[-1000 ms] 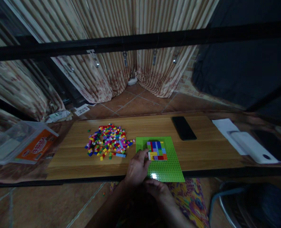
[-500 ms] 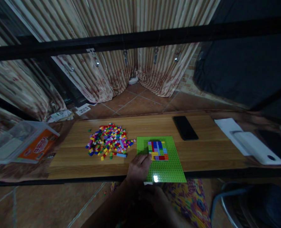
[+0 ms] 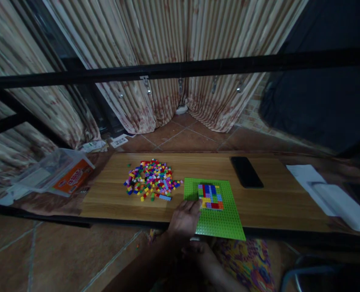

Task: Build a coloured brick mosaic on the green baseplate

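My left hand reaches over the left part of a green studded baseplate, fingers closed together. Its fingertips touch the lower left corner of a flat block of coloured bricks on the plate; whatever lies between them is too small or hidden. In shadow below the table's front edge is my right hand, with its fingers curled; I cannot make out anything inside them. A small pale thing shows just above that hand. Left of the plate lies a spread pile of loose coloured bricks.
The wooden table also carries a black phone at the right. Beyond its left end stands a clear plastic box with an orange label. White paper and a white device lie past the right end. Curtains hang behind.
The view has shifted, so the table and everything on it appear farther right and slightly lower. My left hand stays at the brick block's corner; my right hand is still below the edge.
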The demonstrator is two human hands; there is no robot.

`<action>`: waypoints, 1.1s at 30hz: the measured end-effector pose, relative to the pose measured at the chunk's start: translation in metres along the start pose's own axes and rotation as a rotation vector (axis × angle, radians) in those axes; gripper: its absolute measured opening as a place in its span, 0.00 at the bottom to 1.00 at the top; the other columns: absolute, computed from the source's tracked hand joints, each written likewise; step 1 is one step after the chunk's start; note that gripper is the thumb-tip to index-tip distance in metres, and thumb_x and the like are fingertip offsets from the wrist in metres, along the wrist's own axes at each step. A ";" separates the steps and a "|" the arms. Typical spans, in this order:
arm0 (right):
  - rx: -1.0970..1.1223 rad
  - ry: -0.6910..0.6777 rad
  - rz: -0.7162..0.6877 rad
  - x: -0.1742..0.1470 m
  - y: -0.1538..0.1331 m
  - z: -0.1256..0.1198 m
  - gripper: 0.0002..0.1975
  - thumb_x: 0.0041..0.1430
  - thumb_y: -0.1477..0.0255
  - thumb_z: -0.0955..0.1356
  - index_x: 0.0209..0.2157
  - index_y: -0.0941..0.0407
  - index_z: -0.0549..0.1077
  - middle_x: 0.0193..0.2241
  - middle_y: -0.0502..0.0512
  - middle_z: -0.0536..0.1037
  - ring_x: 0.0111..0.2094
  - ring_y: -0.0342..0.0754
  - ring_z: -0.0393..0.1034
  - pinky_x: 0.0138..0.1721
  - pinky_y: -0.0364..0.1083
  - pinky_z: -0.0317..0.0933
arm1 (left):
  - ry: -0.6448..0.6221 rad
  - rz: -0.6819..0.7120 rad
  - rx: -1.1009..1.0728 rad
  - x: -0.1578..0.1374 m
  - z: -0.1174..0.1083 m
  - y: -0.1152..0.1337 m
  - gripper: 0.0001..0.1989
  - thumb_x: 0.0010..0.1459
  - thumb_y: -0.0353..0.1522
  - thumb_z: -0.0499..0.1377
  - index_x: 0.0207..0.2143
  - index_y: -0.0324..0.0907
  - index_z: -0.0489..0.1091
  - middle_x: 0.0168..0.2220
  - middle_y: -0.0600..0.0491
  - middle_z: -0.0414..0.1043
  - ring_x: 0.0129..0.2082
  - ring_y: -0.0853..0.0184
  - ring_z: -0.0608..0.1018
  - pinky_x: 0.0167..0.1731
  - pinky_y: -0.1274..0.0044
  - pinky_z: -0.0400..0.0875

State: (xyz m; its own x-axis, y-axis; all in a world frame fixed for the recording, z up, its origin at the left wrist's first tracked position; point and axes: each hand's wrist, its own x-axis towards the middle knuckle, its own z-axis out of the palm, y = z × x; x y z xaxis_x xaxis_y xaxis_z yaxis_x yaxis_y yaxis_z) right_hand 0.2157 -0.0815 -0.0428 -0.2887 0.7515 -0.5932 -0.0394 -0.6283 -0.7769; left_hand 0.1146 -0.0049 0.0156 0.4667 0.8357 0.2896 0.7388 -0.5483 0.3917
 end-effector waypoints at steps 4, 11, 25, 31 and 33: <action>-0.038 0.009 0.065 0.004 0.014 -0.013 0.20 0.37 0.54 0.72 0.20 0.57 0.70 0.13 0.45 0.65 0.14 0.38 0.55 0.18 0.40 0.48 | 0.079 -0.110 -0.101 -0.008 -0.007 0.004 0.18 0.63 0.29 0.51 0.55 0.41 0.64 0.47 0.47 0.74 0.47 0.62 0.75 0.48 0.70 0.72; -0.034 0.159 0.138 0.026 0.037 -0.027 0.19 0.37 0.55 0.72 0.20 0.56 0.68 0.13 0.45 0.66 0.14 0.37 0.54 0.18 0.39 0.47 | 0.220 -0.294 -0.081 -0.032 -0.018 -0.022 0.12 0.61 0.27 0.53 0.45 0.44 0.70 0.42 0.49 0.75 0.45 0.63 0.76 0.46 0.71 0.73; -0.039 -0.074 0.014 0.007 0.012 -0.018 0.20 0.40 0.54 0.73 0.20 0.57 0.68 0.13 0.43 0.63 0.15 0.36 0.52 0.19 0.39 0.47 | 0.279 -0.403 0.150 -0.019 -0.035 -0.064 0.11 0.60 0.31 0.57 0.44 0.46 0.75 0.42 0.50 0.73 0.42 0.61 0.75 0.46 0.69 0.72; -0.120 -0.102 -0.244 -0.047 -0.050 -0.019 0.16 0.54 0.56 0.69 0.29 0.56 0.76 0.21 0.48 0.72 0.22 0.40 0.61 0.25 0.40 0.54 | 0.267 -0.433 0.147 -0.015 -0.033 -0.061 0.10 0.61 0.29 0.56 0.41 0.45 0.76 0.43 0.50 0.74 0.42 0.62 0.76 0.45 0.70 0.73; -0.158 -0.009 -0.328 -0.051 -0.074 -0.032 0.17 0.55 0.56 0.68 0.30 0.56 0.76 0.22 0.49 0.74 0.24 0.42 0.64 0.27 0.41 0.58 | 0.259 -0.430 0.132 -0.016 -0.033 -0.060 0.10 0.61 0.29 0.56 0.41 0.45 0.75 0.43 0.49 0.74 0.43 0.62 0.76 0.45 0.70 0.73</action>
State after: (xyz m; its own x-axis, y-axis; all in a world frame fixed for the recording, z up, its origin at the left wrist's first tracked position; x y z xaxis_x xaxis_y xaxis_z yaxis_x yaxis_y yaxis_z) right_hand 0.2644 -0.0669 0.0384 -0.2939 0.9056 -0.3058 0.0169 -0.3150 -0.9489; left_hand 0.0470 0.0135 0.0169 -0.0157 0.9403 0.3399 0.9000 -0.1349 0.4145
